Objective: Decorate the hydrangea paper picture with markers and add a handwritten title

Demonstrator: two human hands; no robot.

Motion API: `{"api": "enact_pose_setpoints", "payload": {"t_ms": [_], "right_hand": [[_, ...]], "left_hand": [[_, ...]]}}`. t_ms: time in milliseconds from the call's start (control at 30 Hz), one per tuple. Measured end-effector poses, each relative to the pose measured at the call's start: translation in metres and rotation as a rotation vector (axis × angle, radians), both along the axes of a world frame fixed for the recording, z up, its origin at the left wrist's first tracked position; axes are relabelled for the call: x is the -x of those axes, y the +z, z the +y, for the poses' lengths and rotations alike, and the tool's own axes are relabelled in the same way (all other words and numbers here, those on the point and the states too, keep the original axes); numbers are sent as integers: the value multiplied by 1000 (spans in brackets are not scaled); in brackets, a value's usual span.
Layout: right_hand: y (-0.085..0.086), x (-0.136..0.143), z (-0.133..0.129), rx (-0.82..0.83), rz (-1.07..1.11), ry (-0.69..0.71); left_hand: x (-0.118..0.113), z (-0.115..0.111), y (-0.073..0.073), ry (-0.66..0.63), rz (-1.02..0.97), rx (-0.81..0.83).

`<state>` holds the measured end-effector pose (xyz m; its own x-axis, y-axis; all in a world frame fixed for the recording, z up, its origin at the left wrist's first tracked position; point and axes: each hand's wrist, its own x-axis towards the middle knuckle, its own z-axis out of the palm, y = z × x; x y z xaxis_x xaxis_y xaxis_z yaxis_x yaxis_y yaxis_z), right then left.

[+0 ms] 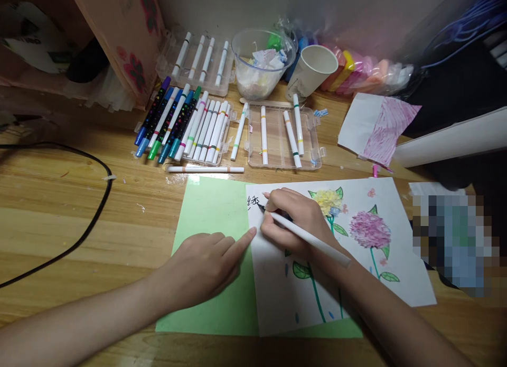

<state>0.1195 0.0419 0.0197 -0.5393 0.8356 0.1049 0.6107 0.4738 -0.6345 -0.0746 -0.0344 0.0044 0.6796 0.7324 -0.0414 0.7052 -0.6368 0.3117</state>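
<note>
A white marker (309, 236) is pinched in my right hand (295, 219), its black tip at a handwritten black character near the top left corner of a white sheet (273, 298). Flowers in yellow and purple with green leaves and stems decorate the sheet, partly covered by my right hand. Beneath it lies a light green sheet (214, 208). My left hand (216, 261) rests on the green sheet, its index finger stretched out to the white sheet's left edge and the other fingers curled under. It holds nothing that I can see.
Many markers (206, 126) lie in clear cases behind the sheets. Farther back stand a clear tub of scraps (259, 76) and a paper cup (312, 68). A partly coloured paper piece (376, 126) sits at the right, a black cable (101, 198) at the left.
</note>
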Motion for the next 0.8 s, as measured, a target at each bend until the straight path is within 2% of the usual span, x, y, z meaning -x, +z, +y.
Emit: {"api": "enact_pose_setpoints", "payload": {"t_ms": [333,567,800], "right_hand": [[4,0,0,12,11,50],[-1,1,-3,46,31,-14],[2,4,-3,-10,13,6]], "left_hand": [[-1,1,1,-13,27,0],[-1,3,2,-22,25,-18],[0,1,2,-15,17,-25]]}}
